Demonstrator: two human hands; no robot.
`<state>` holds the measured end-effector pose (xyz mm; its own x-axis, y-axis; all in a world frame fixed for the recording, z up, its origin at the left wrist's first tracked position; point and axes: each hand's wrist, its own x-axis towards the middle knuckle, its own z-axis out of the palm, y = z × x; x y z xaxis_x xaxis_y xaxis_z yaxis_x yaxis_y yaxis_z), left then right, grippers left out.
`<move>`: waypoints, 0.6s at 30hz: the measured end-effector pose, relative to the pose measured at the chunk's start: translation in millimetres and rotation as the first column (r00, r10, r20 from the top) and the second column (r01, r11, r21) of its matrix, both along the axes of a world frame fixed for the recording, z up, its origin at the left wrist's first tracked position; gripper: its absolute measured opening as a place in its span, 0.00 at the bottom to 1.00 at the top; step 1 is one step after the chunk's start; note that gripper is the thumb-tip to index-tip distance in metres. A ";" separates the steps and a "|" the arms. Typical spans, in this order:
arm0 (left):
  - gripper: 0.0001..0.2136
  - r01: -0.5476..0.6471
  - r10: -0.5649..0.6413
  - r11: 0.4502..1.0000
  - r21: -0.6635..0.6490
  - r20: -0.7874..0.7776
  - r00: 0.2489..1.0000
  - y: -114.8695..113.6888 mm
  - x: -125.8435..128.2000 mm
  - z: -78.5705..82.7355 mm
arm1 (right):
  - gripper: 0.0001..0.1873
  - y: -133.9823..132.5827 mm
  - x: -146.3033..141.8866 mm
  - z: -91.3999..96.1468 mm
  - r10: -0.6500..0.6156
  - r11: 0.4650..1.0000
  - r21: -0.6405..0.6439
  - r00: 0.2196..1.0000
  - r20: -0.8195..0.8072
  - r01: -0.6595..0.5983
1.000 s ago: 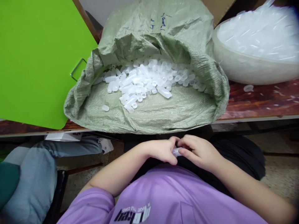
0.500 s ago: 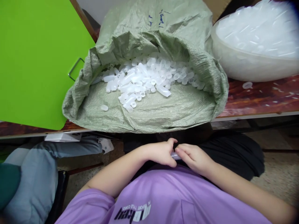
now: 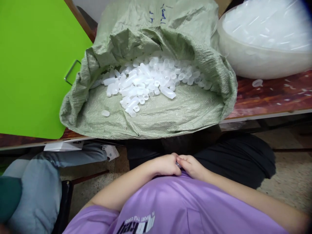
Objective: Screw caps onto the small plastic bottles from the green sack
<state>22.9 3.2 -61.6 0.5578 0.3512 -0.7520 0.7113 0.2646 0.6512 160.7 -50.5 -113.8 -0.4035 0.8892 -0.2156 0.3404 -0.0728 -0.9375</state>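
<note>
My left hand [image 3: 165, 165] and my right hand [image 3: 192, 166] are curled together in my lap, just above my purple shirt [image 3: 175, 208]. Their fingertips meet around a small translucent plastic piece that is almost hidden between them. On the table in front lies an open green woven sack [image 3: 156, 120] with a heap of several small white plastic tubes and caps [image 3: 146, 81] spilling from its mouth. One lone cap [image 3: 105, 113] lies apart on the sack's left.
A bright green board [image 3: 31, 71] with a metal handle [image 3: 70, 72] covers the table's left. A large white bowl [image 3: 258, 63] of clear plastic pieces stands at the right, with a loose cap [image 3: 257, 83] on the reddish tabletop. Another person's grey trouser leg [image 3: 34, 182] is at lower left.
Both hands have drawn closer to my body and lower in view, pressing tighter together, so the small plastic piece shows less. The sack and bowl have shifted slightly with my head.
</note>
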 end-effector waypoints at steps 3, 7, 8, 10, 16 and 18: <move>0.29 0.036 -0.028 0.994 0.104 -0.082 0.996 6.0 2.8 -2.6 | 0.33 9.6 0.2 0.0 -0.025 0.998 -0.062 0.997 0.070 0.029; 0.28 -0.157 0.164 0.964 0.215 -0.018 0.986 27.3 9.5 -14.6 | 0.31 36.9 25.7 2.0 -0.093 0.990 -0.077 0.953 0.290 0.120; 0.26 -0.205 0.207 0.952 0.227 0.012 0.978 33.8 10.6 -17.5 | 0.30 44.0 35.6 1.6 -0.113 0.987 -0.068 0.926 0.361 0.147; 0.21 -0.264 0.259 0.936 0.232 0.050 0.964 45.3 11.4 -22.3 | 0.24 56.1 55.3 -2.1 -0.119 0.983 -0.061 0.851 0.511 0.174; 0.19 -0.261 0.277 0.900 0.350 0.004 0.961 57.2 7.7 -26.6 | 0.15 73.1 74.0 -39.0 0.186 0.963 -0.267 0.641 0.744 0.032; 0.18 -0.194 0.231 0.900 0.390 -0.051 0.972 55.5 5.4 -24.7 | 0.15 76.9 65.8 -55.0 0.258 0.953 -0.302 0.621 0.740 -0.036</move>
<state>28.3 58.7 -86.3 0.3715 0.7226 -0.5829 0.7283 0.1625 0.6657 226.5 26.3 -168.7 -0.1139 0.7080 -0.6969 0.9481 -0.1321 -0.2892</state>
